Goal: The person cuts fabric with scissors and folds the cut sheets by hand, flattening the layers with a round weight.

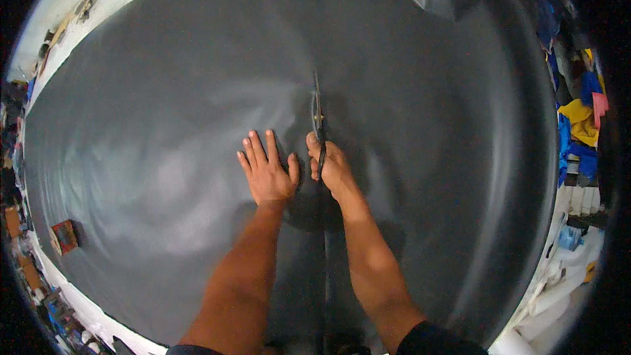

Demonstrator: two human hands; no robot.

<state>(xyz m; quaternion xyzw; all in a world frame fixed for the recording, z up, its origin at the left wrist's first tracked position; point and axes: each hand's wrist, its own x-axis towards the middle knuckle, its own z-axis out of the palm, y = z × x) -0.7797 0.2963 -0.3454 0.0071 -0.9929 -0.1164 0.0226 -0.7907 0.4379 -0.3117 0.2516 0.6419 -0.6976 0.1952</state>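
A wide sheet of smooth black material, like vinyl or leatherette, spreads under both hands. My right hand is wrapped round the handles of a pair of scissors, whose blades point away from me. A straight slit runs through the sheet from the near side up toward the scissors. Left of the slit, my left hand lies flat on the sheet with its fingers spread and nothing in it. Whether the blades are apart or together is hard to make out.
A small red and brown box sits on the sheet at the left. Near the far right, the sheet's edge is folded. Colourful cloth and white rolls lie beyond the right side. Assorted items crowd the lower left.
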